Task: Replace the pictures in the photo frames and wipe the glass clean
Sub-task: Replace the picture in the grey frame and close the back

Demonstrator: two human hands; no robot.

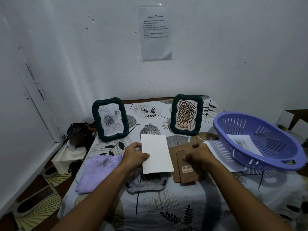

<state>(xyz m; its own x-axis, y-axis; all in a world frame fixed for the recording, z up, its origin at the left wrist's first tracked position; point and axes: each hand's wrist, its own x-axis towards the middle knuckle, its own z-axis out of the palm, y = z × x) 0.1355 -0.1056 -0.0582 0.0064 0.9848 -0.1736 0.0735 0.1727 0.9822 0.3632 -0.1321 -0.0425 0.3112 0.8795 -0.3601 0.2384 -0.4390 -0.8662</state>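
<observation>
Left hand pinches the white blank-backed paper sheet at its left edge, thumb on top, fingers curled beneath, holding it over a frame lying flat at the table's near middle. Right hand grips the brown cardboard frame backing, fingers curled round its far edge. Two dark green woven frames stand behind: roses left, scribble right. Folded lilac cloth lies left; purple slotted plastic basket sits right.
</observation>
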